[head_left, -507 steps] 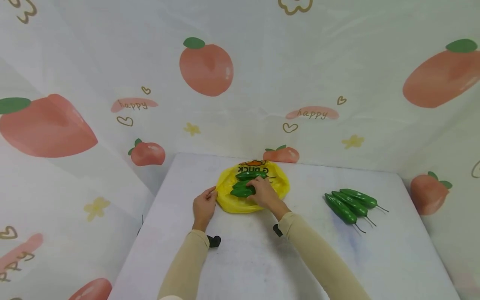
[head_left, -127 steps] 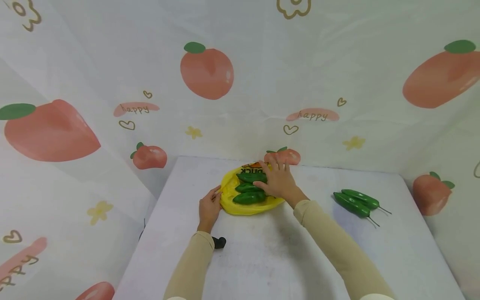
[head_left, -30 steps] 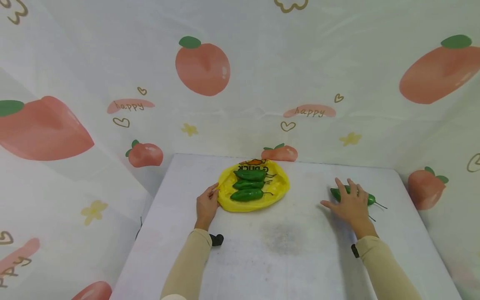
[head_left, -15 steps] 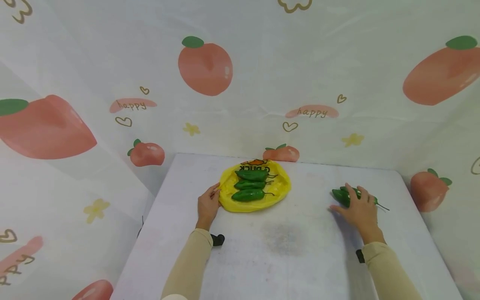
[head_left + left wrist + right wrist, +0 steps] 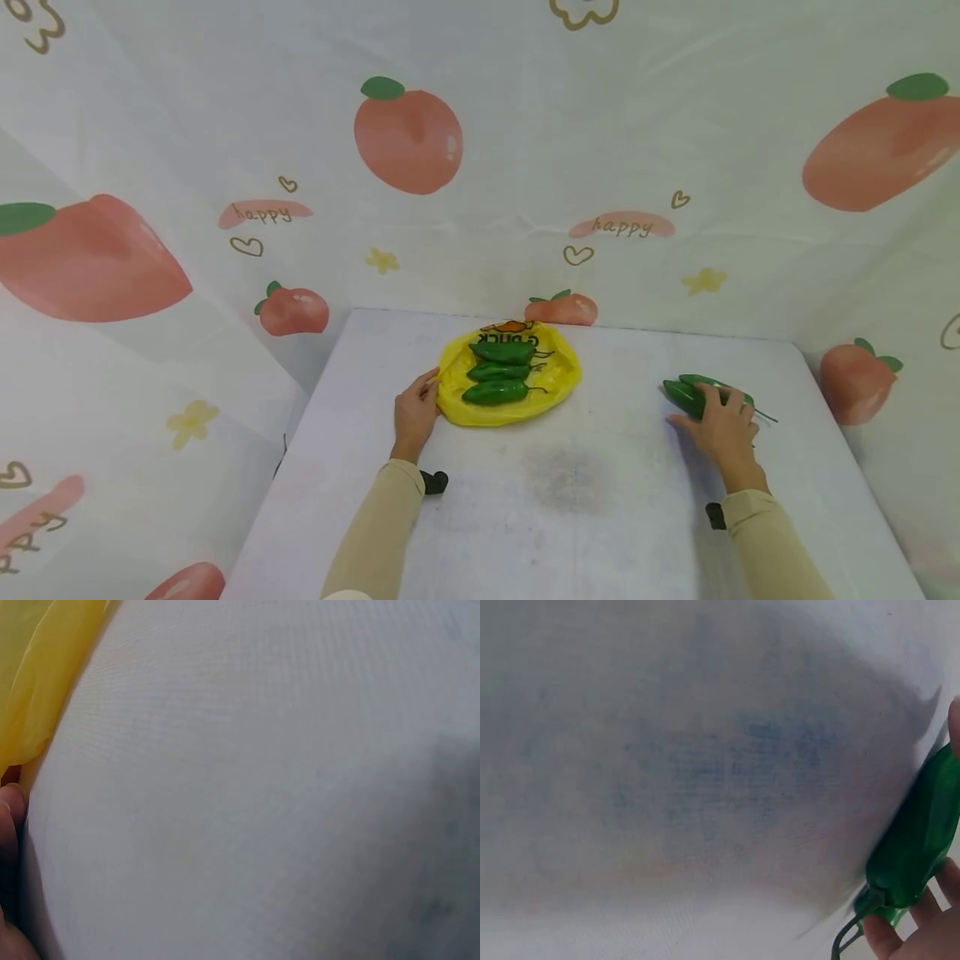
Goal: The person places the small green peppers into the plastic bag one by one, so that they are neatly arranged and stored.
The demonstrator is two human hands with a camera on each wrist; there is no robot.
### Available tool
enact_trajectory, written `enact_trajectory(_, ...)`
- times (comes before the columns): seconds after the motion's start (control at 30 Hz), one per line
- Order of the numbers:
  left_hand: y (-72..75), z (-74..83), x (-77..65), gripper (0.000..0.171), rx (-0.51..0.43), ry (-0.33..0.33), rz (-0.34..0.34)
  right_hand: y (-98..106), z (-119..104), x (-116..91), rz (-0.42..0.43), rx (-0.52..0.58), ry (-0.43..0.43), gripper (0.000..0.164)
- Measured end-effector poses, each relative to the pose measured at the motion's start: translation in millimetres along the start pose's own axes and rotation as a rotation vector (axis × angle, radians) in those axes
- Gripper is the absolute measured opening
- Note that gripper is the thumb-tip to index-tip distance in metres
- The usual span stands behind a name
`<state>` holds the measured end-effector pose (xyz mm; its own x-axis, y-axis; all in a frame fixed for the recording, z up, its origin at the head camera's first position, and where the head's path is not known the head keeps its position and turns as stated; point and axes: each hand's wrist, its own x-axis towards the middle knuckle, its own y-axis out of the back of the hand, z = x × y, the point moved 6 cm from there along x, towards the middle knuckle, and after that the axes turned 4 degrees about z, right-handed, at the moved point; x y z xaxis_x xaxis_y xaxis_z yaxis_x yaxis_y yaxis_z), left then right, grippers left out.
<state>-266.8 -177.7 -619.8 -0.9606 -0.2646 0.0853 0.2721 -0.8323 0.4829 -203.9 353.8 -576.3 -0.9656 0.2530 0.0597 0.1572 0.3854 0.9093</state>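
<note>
A yellow plastic bag (image 5: pixel 561 367) with its rim spread round lies near the back of the table. Three green chili peppers rest in it: a near one (image 5: pixel 495 392), a middle one (image 5: pixel 501 372) and a far one (image 5: pixel 504 353). At the bag's left edge, my left hand (image 5: pixel 415 417) pinches the rim. To the right, my right hand (image 5: pixel 726 433) grips the nearer of two more green peppers (image 5: pixel 681 397), fingers around its side and thumb near its body in the right wrist view. The other pepper (image 5: pixel 692 379) lies just behind, partly covered by the fingers.
The white table (image 5: pixel 570 542) has a grey smudge (image 5: pixel 566 475) between the arms. A fabric wall (image 5: pixel 495 250) printed with fruit rises directly behind it and on both sides. Black wrist devices (image 5: pixel 433 482) show beneath the sleeves.
One pepper from the right-hand group has gone into the bag's group since the earliest frame. My right hand has moved from the bag to the right and its fingers have closed around a pepper.
</note>
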Motion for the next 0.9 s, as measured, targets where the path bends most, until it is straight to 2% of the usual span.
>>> enact_trajectory(0.2, -0.6, -2.7, 0.4, 0.032, 0.017, -0.006, 0.000, -2.2, 0.8, 0.1, -0.009, 0.045, -0.021, 0.071)
enact_trajectory(0.47, 1.1, -0.7, -1.9, 0.032, 0.003, 0.001, 0.000, -9.4, -3.9, -1.2, -0.006, 0.037, 0.005, 0.056)
enact_trajectory(0.67, 1.0, 1.6, -2.3, 0.031, 0.012, -0.004, 0.002, -14.3, -12.6, -2.3, 0.018, 0.026, 0.056, 0.051)
enact_trajectory(0.9, -0.1, 2.5, -1.4, 0.032, 0.016, -0.003, 0.004, -22.8, -24.9, -0.4, -0.011, 0.036, 0.088, 0.051)
